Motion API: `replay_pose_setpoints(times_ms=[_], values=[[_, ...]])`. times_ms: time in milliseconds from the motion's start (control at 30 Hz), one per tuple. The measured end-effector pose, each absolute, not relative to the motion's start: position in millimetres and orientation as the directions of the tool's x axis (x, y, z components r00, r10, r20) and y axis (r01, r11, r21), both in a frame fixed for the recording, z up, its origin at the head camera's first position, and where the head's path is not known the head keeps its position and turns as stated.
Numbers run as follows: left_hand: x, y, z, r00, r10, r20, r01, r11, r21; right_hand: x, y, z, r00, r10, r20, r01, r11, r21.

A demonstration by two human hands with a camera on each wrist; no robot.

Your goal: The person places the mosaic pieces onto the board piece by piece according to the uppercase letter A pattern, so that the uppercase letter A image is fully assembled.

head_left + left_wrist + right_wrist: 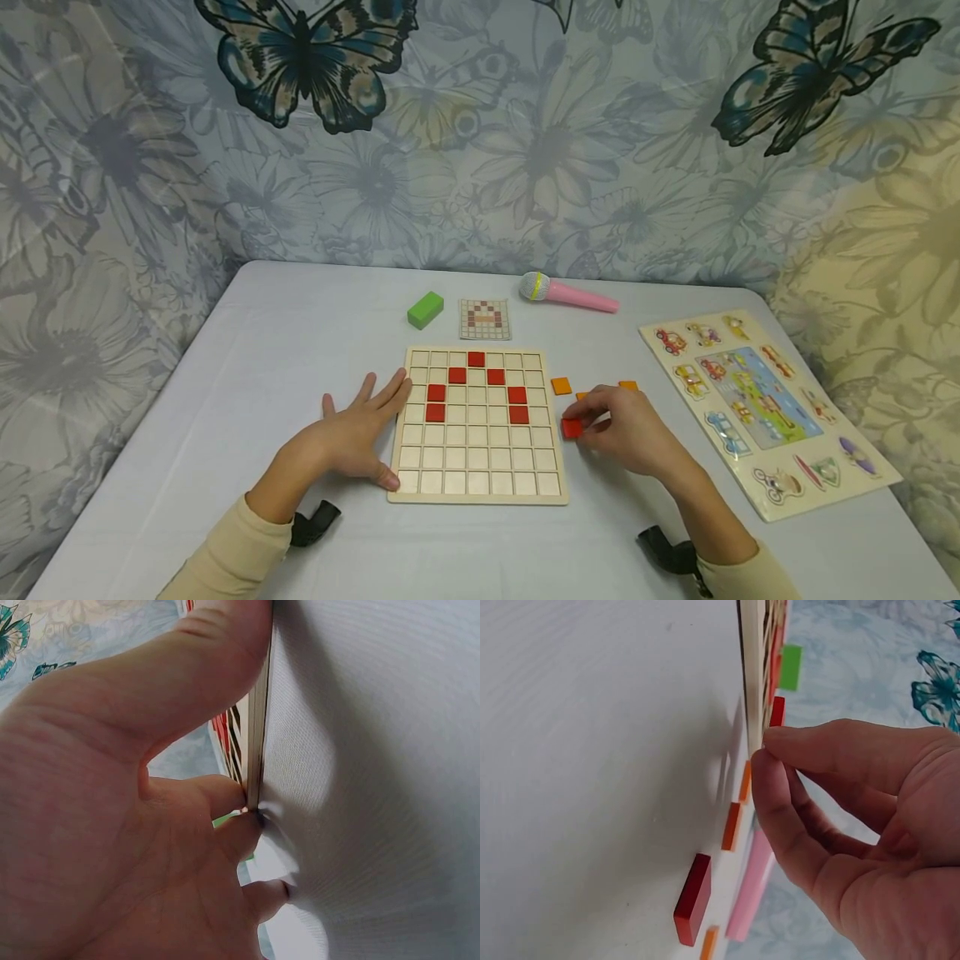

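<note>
One red square tile (572,428) R hand (630,429) pinches, frame ctr-right, handles best edge-held, spread L hand (360,433) bracing beige gridded board (477,458).

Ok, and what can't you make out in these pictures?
- Small patterned card, head view: print too small to read surely.
- Rightmost orange tile, head view: partly hidden by the right hand.
- Grid board, left wrist view: nearly edge-on, partly hidden by the left hand.
- Left butterfly, head view: wing tops cut off by the upper edge.
</note>
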State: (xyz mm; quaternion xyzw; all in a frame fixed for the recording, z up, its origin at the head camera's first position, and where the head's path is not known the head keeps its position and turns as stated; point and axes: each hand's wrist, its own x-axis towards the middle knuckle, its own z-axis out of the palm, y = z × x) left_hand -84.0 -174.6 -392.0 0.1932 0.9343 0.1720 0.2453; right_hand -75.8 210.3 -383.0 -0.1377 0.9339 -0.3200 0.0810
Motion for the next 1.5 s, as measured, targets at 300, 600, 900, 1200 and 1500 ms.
replay_pose_setpoints(times_ms=[300, 600, 900, 1200, 1500], values=[[-84.0, -175.1, -393.1, -0.806, 0.442, -0.393, 0.276, 0.869, 0.411, -77.7, 201.4, -382.0, -0.937, -0.342, -0.069, -0.219, 0.730, -0.647], [-84.7, -174.8, -393.2, -0.811, 0.435, -0.392, 0.274, 0.874, 0.403, -79.0, 192.4, -383.1, -0.935, -0.348, -0.063, -0.231, 0.736, -0.636], [-84.2, -176.3, -393.9, -0.810, 0.442, -0.386, 0.282, 0.870, 0.405, -80.4, 183.0, -383.5, -0.929, -0.360, -0.079, -0.227, 0.728, -0.647], [-84.1, -176.1, -393.6, -0.809, 0.437, -0.393, 0.274, 0.873, 0.404, -82.2, 171.1, -384.7, -0.917, -0.392, -0.071, -0.251, 0.708, -0.661], [-84.8, -175.4, -394.4, -0.809, 0.435, -0.395, 0.269, 0.872, 0.409, -82.9, 163.6, -385.0, -0.917, -0.394, -0.067, -0.252, 0.701, -0.667]])
